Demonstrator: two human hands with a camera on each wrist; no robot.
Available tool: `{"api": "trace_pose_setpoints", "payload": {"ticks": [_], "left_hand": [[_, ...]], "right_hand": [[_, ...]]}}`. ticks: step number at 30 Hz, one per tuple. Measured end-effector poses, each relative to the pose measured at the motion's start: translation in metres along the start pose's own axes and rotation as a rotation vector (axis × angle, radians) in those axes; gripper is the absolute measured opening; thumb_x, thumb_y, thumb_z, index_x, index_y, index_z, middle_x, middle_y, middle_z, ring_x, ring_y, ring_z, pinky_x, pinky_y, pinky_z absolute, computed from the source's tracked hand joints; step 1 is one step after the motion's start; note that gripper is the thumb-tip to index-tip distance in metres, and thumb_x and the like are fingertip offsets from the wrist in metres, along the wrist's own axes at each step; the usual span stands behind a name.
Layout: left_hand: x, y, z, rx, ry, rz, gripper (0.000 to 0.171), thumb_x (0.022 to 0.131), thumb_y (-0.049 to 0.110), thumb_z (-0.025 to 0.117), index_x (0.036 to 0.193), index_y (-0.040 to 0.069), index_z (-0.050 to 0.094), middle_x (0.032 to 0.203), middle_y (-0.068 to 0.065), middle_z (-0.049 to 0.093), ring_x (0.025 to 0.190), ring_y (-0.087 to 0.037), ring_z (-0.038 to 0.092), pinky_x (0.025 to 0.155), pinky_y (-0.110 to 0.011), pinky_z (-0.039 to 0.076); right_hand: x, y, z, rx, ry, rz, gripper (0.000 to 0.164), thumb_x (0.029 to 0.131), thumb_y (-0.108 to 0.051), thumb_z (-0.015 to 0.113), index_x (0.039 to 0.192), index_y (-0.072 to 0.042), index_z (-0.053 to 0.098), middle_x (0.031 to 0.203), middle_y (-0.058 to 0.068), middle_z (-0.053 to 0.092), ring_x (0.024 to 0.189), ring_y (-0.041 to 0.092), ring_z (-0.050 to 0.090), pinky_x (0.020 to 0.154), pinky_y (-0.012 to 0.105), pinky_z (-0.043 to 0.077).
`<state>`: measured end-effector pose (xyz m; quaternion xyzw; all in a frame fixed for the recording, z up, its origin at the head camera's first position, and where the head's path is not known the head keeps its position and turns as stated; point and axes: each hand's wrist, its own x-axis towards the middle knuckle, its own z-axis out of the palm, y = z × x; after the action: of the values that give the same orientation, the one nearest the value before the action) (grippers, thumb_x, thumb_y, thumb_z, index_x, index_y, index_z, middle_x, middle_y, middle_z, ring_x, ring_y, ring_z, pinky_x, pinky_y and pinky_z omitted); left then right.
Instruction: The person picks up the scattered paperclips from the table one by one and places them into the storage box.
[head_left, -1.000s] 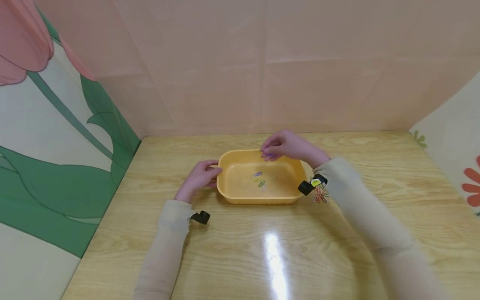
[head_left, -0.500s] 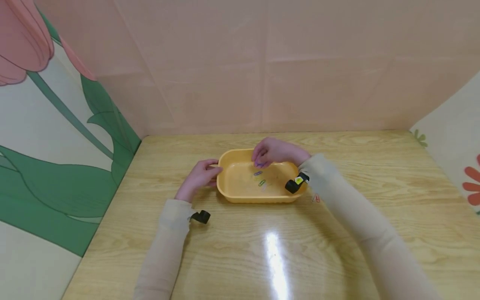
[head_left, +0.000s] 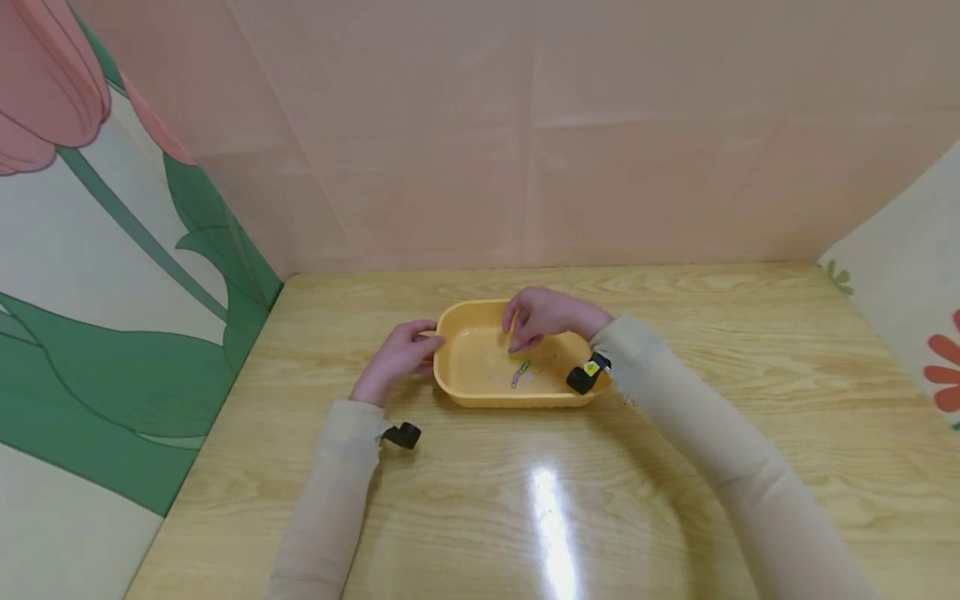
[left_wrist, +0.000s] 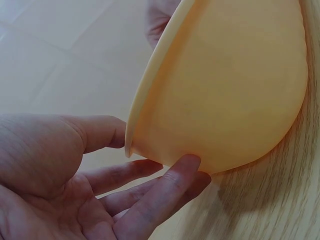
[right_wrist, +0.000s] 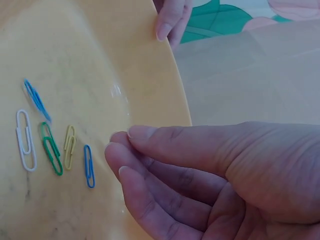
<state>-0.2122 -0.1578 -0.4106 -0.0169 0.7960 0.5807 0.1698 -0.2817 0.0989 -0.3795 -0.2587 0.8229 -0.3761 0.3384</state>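
A yellow plastic basin (head_left: 468,362) sits on the wooden table. My left hand (head_left: 401,350) grips its left end; in the left wrist view the thumb is at the rim (left_wrist: 131,135) and the fingers lie along the outer wall. Over the basin's back part hovers my right hand (head_left: 546,315), thumb and index fingertips close together, fingers loosely curled, nothing visible between them. Below it in the right wrist view lie a white paper clip (right_wrist: 25,142), a green paper clip (right_wrist: 51,149), a yellow paper clip (right_wrist: 70,147) and a blue paper clip (right_wrist: 89,166). Another blue paper clip (right_wrist: 36,99) looks blurred.
A few paper clips (head_left: 629,401) show on the table just right of the basin, mostly hidden behind the right wrist. A pink-beige sheet (head_left: 480,167) rises at the table's back edge. Flower-printed panels (head_left: 142,275) flank the table.
My right hand has moved left and lower over the basin. The bluish paper clip it pinched has left its fingers, and a clip now shows beside the green one. The left hand stays put.
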Motion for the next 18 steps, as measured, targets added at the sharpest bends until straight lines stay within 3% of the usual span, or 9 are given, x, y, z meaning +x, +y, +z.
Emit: {"api": "trace_pose_setpoints", "payload": {"ticks": [6, 18], "left_hand": [[0.0, -0.001, 0.0, -0.008, -0.001, 0.005, 0.047, 0.096, 0.015, 0.057, 0.138, 0.0, 0.045, 0.12, -0.025, 0.059, 0.104, -0.034, 0.062, 0.075, -0.034, 0.057], [0.001, -0.002, 0.0, -0.013, -0.002, 0.001, 0.045, 0.096, 0.015, 0.057, 0.137, 0.0, 0.046, 0.119, -0.025, 0.06, 0.103, -0.035, 0.062, 0.074, -0.034, 0.057]], "right_hand": [[-0.004, 0.002, -0.004, 0.023, 0.0, -0.032, 0.024, 0.087, 0.007, 0.064, 0.107, 0.013, 0.055, 0.089, 0.023, 0.069, 0.082, 0.036, 0.068, 0.077, 0.051, 0.055], [-0.025, -0.004, -0.025, -0.04, 0.038, -0.159, 0.018, 0.093, 0.006, 0.052, 0.11, 0.01, 0.058, 0.093, 0.022, 0.069, 0.083, 0.03, 0.068, 0.072, 0.042, 0.056]]}}
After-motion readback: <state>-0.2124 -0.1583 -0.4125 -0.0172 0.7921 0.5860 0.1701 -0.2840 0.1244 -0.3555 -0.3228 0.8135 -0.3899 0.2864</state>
